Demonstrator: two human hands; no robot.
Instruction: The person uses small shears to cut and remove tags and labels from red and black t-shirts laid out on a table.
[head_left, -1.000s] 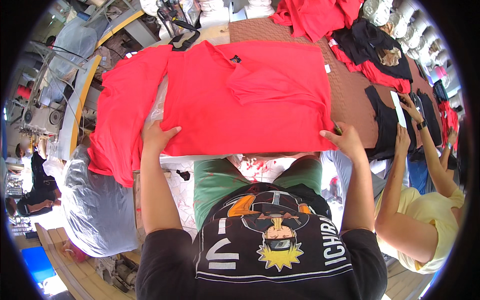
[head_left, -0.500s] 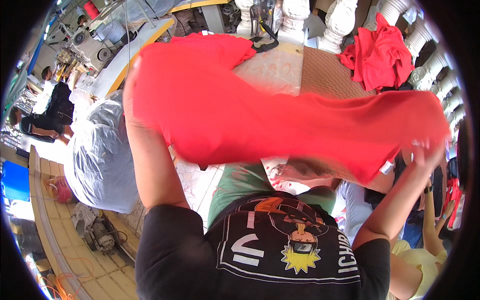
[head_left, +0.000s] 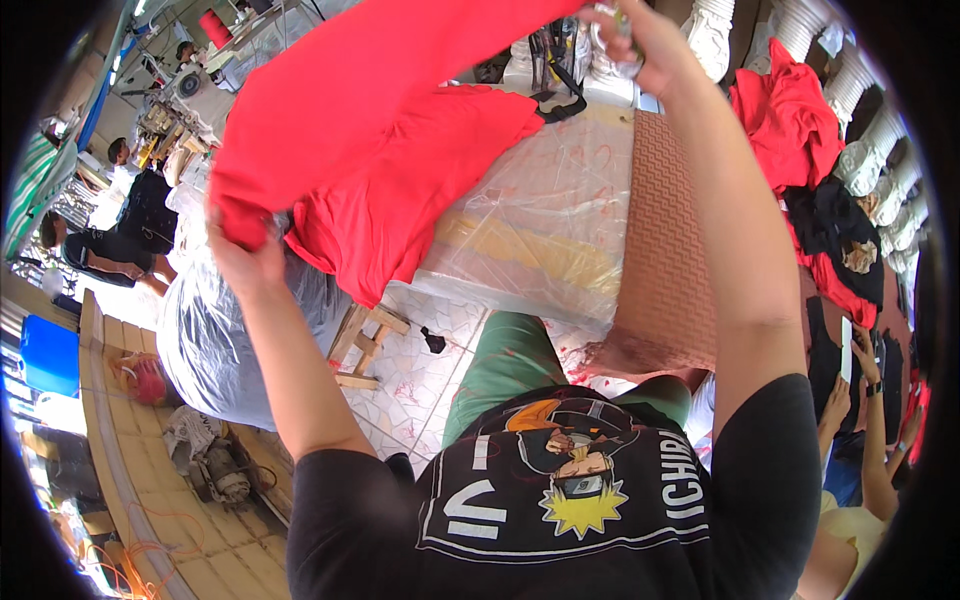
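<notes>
A red garment [head_left: 340,110] is stretched in the air between my two hands, its far part running out of the top of the picture. My left hand [head_left: 247,262] grips its near left end, the fingers partly hidden by the cloth. At the top right, my right hand [head_left: 650,50] pinches the other end. Something small and greenish shows at the right fingers, too unclear to name. Beneath the raised cloth, another red garment [head_left: 390,200] lies over the left part of a plastic-covered table [head_left: 530,230].
A brown textured mat [head_left: 665,230] covers the table's right part. Beyond it lie a red cloth pile [head_left: 790,125] and black cloth [head_left: 835,225]. A large plastic-wrapped bundle [head_left: 215,340] stands at left. A co-worker's hands [head_left: 862,362] are at right beside a white strip.
Both hands have swung the red garment up and away from me. My right hand has moved left and far; my left hand now shows at its near end. The table beneath is uncovered to view.
</notes>
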